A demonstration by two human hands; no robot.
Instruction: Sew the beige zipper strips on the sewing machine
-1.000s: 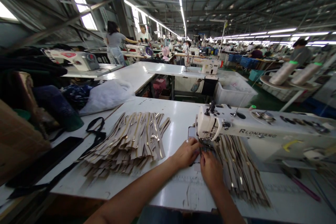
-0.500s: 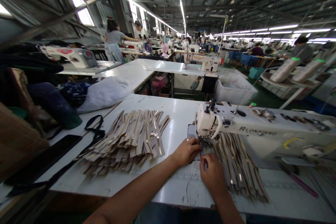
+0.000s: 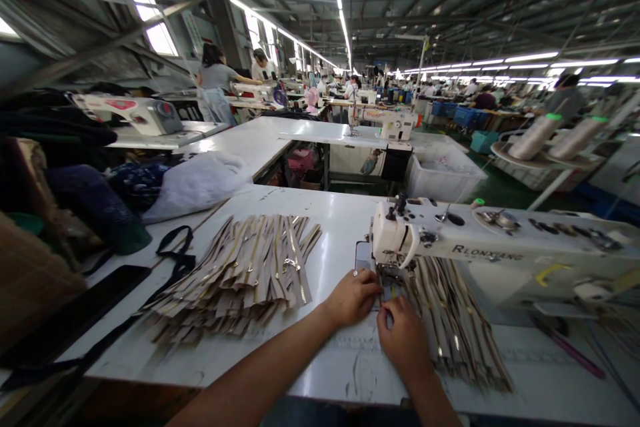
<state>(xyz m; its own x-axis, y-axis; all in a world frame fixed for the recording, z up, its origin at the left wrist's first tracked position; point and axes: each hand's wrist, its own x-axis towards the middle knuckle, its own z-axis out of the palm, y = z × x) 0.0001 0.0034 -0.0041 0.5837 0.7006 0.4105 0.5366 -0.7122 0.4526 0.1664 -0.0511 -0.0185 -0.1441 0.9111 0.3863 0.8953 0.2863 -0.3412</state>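
Below the needle area of the white sewing machine (image 3: 450, 247), my left hand (image 3: 354, 297) is closed, fingertips pinching at the edge of a zipper whose yellowish line (image 3: 393, 289) shows by the presser foot. My right hand (image 3: 404, 332) pinches at the near end, thumb and index finger together; most of that zipper is hidden by fingers and machine head. A fanned heap of beige zippers (image 3: 250, 267) with gold teeth lies to the left. Another row of zippers (image 3: 457, 320) lies right of my right hand, partly under the machine arm.
A dark flat object (image 3: 80, 313) and a black strap (image 3: 175, 253) lie at the left. Beyond them is a white plastic bag (image 3: 200, 183). Purple-handled tool (image 3: 575, 350) rests at right. Behind stand a white bin (image 3: 443, 173), thread cones (image 3: 535, 137) and people at other machines.
My right thumb and index finger have closed together and moved slightly up toward the left fingertips. My left hand stays near the needle; the view has shifted slightly.
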